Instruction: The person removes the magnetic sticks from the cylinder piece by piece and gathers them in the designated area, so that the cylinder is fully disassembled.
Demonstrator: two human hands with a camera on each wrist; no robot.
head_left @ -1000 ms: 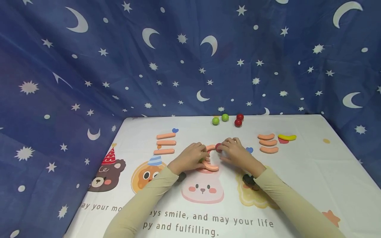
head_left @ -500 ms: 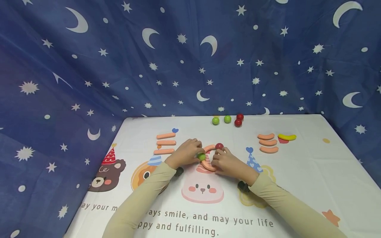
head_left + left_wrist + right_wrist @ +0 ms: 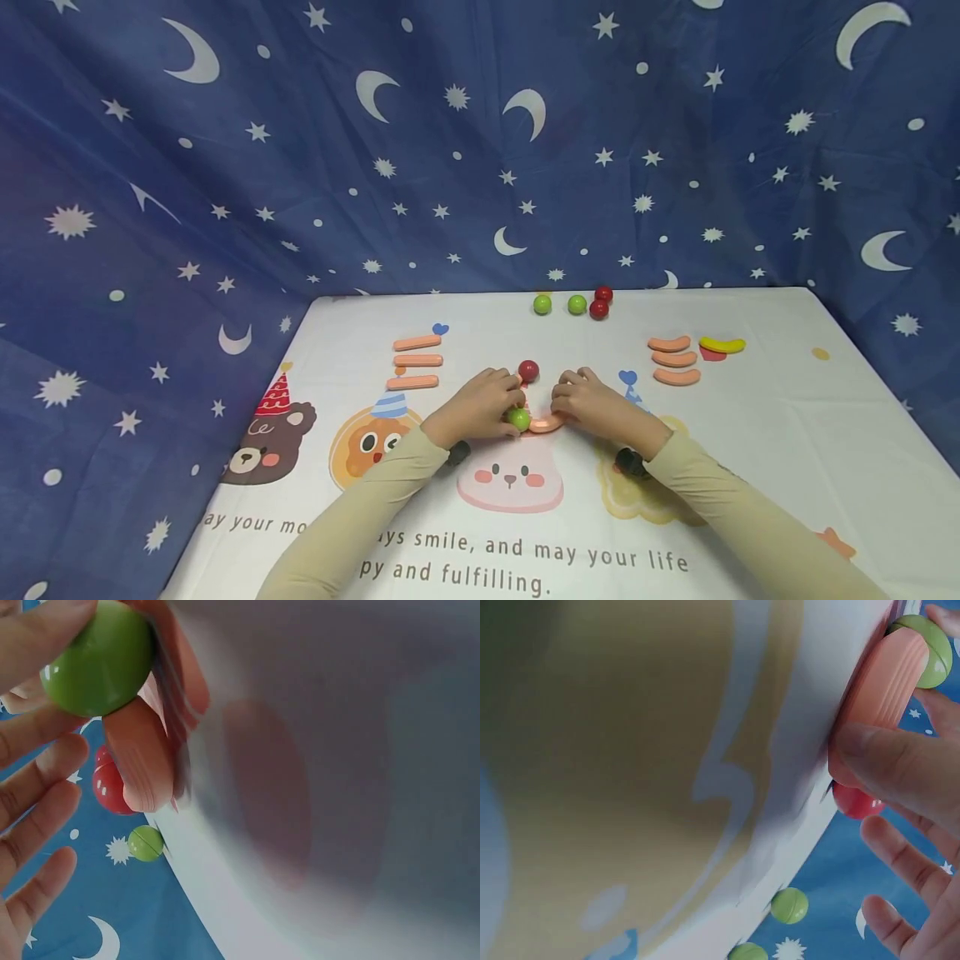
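Observation:
My left hand pinches a glossy green ball between thumb and index finger at the table's middle; its other fingers spread loosely in the left wrist view. A curved toy sausage runs from that ball toward my right hand. In the right wrist view, the right thumb lies on this sausage near its end, with fingers on the far side. Just behind sits a red ball. A second sausage piece, touching the green ball in the left wrist view, is mostly hidden by my left hand from above.
Three straight sausages lie at left. Three curved sausages and a yellow toy banana lie at right. Along the back edge rest two green balls and two red balls. A starry blue cloth hangs behind the table.
The green ball in my left hand has come nearer to me. The red ball has shifted left. My right hand has left the red ball for the curved sausage. One back green ball has rolled right.

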